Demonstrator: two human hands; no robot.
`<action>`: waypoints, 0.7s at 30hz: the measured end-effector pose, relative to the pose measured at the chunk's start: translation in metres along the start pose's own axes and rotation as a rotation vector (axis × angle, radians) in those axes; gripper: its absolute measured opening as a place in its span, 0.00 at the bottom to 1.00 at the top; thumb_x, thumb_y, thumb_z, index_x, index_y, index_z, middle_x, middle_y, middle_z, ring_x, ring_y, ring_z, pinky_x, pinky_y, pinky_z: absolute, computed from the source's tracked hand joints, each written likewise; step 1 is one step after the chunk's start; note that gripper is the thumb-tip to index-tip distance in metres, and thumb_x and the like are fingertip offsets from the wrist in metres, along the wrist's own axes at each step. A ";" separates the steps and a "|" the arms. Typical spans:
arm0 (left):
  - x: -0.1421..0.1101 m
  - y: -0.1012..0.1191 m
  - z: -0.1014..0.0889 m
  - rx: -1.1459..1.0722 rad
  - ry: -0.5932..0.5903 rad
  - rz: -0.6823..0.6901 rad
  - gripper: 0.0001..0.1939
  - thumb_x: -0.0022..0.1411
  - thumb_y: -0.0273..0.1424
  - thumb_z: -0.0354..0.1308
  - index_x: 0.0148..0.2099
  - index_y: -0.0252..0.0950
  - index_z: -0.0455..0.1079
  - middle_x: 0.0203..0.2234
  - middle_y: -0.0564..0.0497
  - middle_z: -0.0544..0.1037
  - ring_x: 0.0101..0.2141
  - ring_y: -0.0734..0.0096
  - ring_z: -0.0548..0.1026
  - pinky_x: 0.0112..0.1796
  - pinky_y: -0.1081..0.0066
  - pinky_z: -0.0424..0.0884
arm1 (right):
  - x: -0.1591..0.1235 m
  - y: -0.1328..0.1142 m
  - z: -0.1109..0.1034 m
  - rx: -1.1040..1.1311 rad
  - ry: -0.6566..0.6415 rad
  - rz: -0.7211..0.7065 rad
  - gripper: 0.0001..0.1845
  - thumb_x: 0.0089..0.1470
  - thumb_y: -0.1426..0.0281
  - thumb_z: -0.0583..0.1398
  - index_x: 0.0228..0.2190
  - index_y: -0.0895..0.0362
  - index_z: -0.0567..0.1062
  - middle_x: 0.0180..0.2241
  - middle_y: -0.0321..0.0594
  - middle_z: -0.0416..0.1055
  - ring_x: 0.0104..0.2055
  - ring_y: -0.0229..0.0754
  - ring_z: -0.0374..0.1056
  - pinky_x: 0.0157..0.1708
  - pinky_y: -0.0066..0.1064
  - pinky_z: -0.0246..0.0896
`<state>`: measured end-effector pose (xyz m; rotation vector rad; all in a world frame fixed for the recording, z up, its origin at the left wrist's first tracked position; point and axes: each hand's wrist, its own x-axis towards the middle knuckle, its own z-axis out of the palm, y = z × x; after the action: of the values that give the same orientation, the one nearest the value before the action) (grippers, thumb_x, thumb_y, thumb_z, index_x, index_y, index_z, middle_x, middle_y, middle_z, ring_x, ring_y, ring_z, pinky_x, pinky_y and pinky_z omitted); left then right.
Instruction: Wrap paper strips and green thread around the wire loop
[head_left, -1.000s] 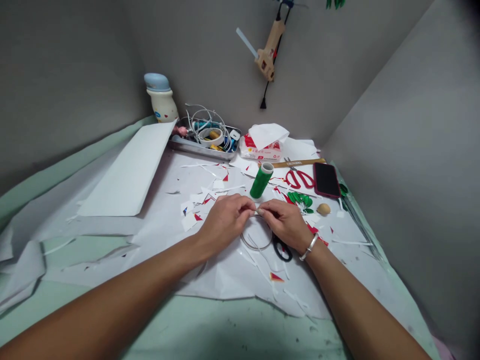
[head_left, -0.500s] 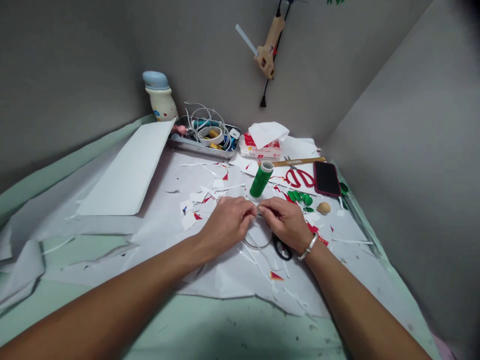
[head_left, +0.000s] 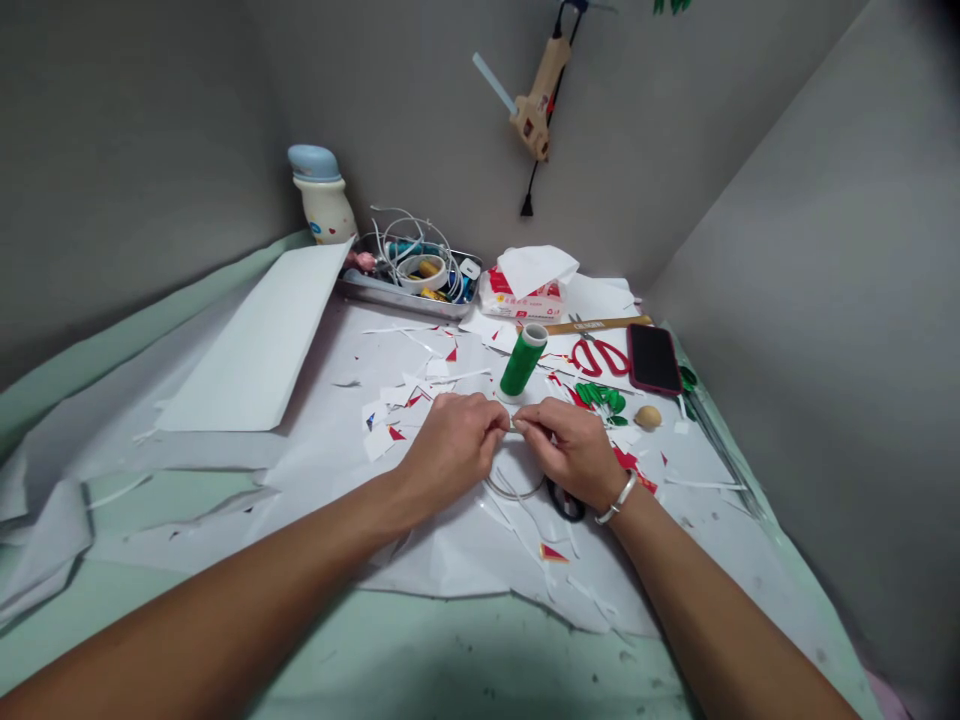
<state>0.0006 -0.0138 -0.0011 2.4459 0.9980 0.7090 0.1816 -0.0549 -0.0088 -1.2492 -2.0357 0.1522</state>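
Low centre: thin silvery wire ring (head_left: 516, 497) over white sheet paper (head_left: 427, 565), far side hidden. Centre: left hand (head_left: 459, 440) and right hand (head_left: 574, 450) — fingertips nearly meeting, both pinching a tiny pale sliver (head_left: 514, 428), too small to identify. Right thumb sits lower than half a second ago; grip being adjusted, I judge, fine work unfinished. Just beyond — upright green thread spool (head_left: 523, 362); farther, right of centre, red-handled metal scissors (head_left: 596, 348).

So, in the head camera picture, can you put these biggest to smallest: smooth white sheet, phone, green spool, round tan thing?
1. Smooth white sheet, easily the largest.
2. Phone and green spool, too close to rank: the spool looks longer, the phone wider.
3. Round tan thing, smallest.
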 end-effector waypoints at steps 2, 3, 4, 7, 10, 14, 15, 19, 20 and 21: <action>-0.001 0.002 0.000 -0.026 -0.025 0.015 0.08 0.62 0.25 0.50 0.36 0.38 0.70 0.30 0.52 0.75 0.35 0.66 0.70 0.45 0.59 0.62 | 0.000 0.004 0.001 0.033 0.015 0.050 0.08 0.58 0.73 0.56 0.35 0.56 0.76 0.30 0.38 0.74 0.33 0.38 0.68 0.36 0.28 0.61; 0.000 0.004 -0.001 -0.048 -0.028 0.015 0.08 0.62 0.25 0.50 0.36 0.38 0.70 0.30 0.52 0.75 0.35 0.66 0.70 0.46 0.59 0.62 | 0.000 0.005 0.001 0.048 0.010 0.075 0.08 0.58 0.73 0.56 0.35 0.56 0.76 0.31 0.38 0.75 0.34 0.38 0.69 0.36 0.28 0.62; 0.000 0.004 -0.002 -0.072 -0.025 0.012 0.08 0.62 0.25 0.50 0.36 0.38 0.70 0.30 0.52 0.75 0.35 0.66 0.70 0.46 0.59 0.62 | 0.000 0.007 0.002 0.058 -0.002 0.096 0.08 0.58 0.73 0.56 0.35 0.55 0.76 0.32 0.38 0.75 0.35 0.38 0.70 0.37 0.28 0.62; 0.002 0.005 -0.006 -0.144 0.020 -0.017 0.07 0.62 0.25 0.50 0.35 0.38 0.69 0.33 0.52 0.75 0.37 0.66 0.71 0.45 0.61 0.64 | -0.001 0.009 0.003 0.060 -0.068 0.115 0.08 0.57 0.73 0.57 0.35 0.54 0.77 0.32 0.38 0.76 0.34 0.39 0.70 0.36 0.29 0.63; 0.004 0.003 -0.008 -0.164 0.063 -0.071 0.07 0.60 0.24 0.50 0.35 0.38 0.69 0.33 0.52 0.75 0.37 0.66 0.71 0.43 0.63 0.65 | -0.002 0.005 0.003 0.035 -0.141 0.052 0.08 0.56 0.74 0.57 0.34 0.54 0.77 0.30 0.37 0.75 0.32 0.38 0.69 0.34 0.29 0.62; 0.003 -0.001 -0.005 -0.076 0.062 -0.077 0.08 0.60 0.23 0.50 0.35 0.37 0.69 0.30 0.51 0.75 0.34 0.66 0.71 0.41 0.62 0.64 | -0.002 -0.001 0.001 -0.004 -0.115 -0.046 0.08 0.56 0.74 0.57 0.34 0.56 0.76 0.29 0.38 0.74 0.32 0.39 0.68 0.34 0.29 0.62; 0.003 -0.002 -0.004 -0.050 0.050 -0.061 0.08 0.60 0.23 0.50 0.35 0.37 0.69 0.30 0.51 0.75 0.34 0.65 0.71 0.41 0.62 0.64 | -0.001 -0.002 0.000 -0.002 -0.088 -0.047 0.08 0.57 0.73 0.56 0.34 0.56 0.76 0.29 0.39 0.73 0.32 0.39 0.67 0.34 0.29 0.61; 0.000 -0.002 0.000 -0.007 -0.005 0.007 0.08 0.61 0.24 0.50 0.36 0.38 0.70 0.29 0.51 0.75 0.34 0.65 0.70 0.43 0.60 0.63 | 0.001 -0.002 0.000 0.054 0.005 0.049 0.08 0.58 0.72 0.56 0.34 0.55 0.76 0.29 0.38 0.74 0.32 0.38 0.68 0.34 0.29 0.62; 0.000 -0.002 0.000 -0.014 -0.015 0.016 0.08 0.61 0.24 0.50 0.36 0.38 0.70 0.29 0.52 0.75 0.34 0.66 0.70 0.44 0.60 0.62 | 0.001 0.000 0.001 0.071 0.016 0.080 0.08 0.58 0.72 0.57 0.34 0.55 0.76 0.30 0.38 0.74 0.32 0.38 0.69 0.35 0.29 0.63; 0.000 -0.001 0.000 -0.024 -0.021 0.021 0.08 0.61 0.24 0.50 0.36 0.38 0.70 0.30 0.52 0.75 0.34 0.66 0.70 0.45 0.60 0.62 | 0.001 0.002 0.001 0.084 0.019 0.108 0.08 0.57 0.73 0.57 0.33 0.55 0.76 0.30 0.38 0.75 0.32 0.38 0.69 0.35 0.29 0.63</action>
<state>-0.0001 -0.0129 -0.0017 2.4412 0.9520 0.6970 0.1816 -0.0528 -0.0096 -1.3028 -1.9268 0.2735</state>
